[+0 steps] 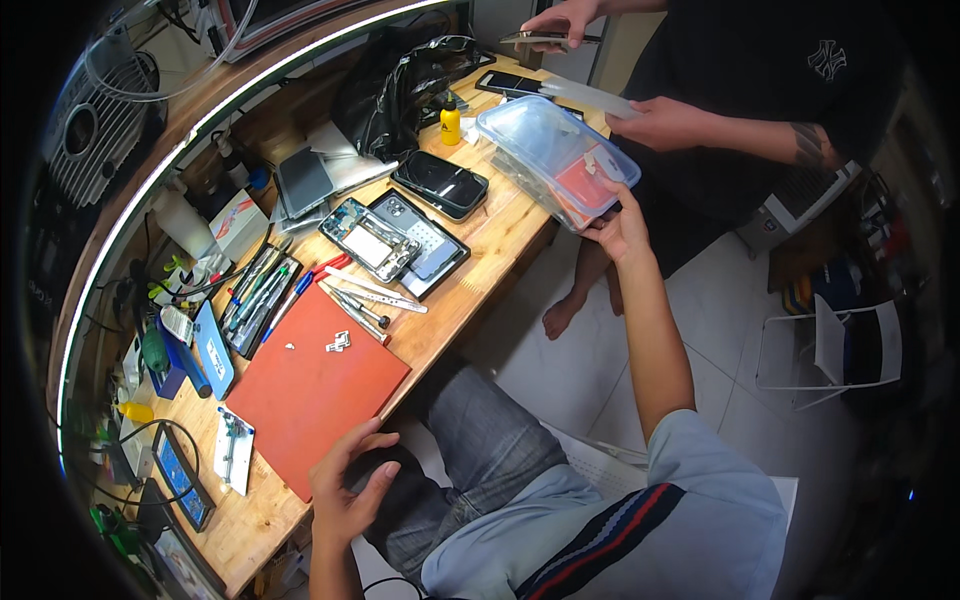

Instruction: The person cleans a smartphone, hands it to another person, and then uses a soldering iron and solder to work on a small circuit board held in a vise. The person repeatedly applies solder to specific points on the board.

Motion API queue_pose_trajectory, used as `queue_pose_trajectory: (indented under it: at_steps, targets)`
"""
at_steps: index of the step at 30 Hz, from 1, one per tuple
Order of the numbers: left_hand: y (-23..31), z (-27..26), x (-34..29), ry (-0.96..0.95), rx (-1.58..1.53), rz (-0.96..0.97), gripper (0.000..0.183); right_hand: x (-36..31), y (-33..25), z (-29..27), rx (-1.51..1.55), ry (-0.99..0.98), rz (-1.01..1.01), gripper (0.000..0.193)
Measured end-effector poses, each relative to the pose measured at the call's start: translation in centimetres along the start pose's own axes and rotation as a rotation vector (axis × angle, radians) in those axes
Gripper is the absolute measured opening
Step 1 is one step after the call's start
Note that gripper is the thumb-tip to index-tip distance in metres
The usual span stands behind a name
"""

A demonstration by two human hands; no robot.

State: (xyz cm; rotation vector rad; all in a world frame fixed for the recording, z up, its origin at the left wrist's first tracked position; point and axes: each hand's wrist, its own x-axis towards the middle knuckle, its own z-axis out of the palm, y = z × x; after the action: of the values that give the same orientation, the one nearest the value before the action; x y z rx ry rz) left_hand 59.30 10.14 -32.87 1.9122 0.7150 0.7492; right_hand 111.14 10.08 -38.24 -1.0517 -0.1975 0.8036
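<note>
My right hand [622, 228] reaches out to the far right and grips the near corner of a clear plastic box [525, 125]. The box is tilted at the table's edge, with something reddish-orange showing inside. Near the front edge of the table, my left hand [350, 482] is empty, its thumb and fingers apart. It is closest to an orange-red mat [310, 385], where small silvery metal parts [339, 342] lie. Beyond the mat rest an opened phone [368, 240] with its board exposed, a grey phone back [425, 245] and a black phone [441, 184].
A person [780, 100] in dark clothes stands across the corner, holding a phone [550, 38] and a translucent flat piece [588, 97]. Tweezers [375, 290], screwdrivers and a pen tray [262, 300] lie beyond the mat. A yellow bottle [450, 122] stands near a black plastic bag [400, 100].
</note>
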Motion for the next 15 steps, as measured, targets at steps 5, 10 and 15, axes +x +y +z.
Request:
queue_pose_trajectory:
  at_steps: [5,10,15]
  targets:
    - [1.2,-0.2,0.7,-0.101,0.03,0.022,0.053,-3.9,1.3,-3.9,0.136,-0.108,-0.108,0.063]
    - [0.5,-0.5,0.6,-0.276,0.175,0.058,0.047,-11.4,0.8,-10.8,0.249,0.0,-0.195,0.068]
    - [-0.1,0.1,-1.7,-0.343,0.212,0.075,0.044,-16.6,-0.2,-16.3,0.281,-0.554,-0.039,0.08]
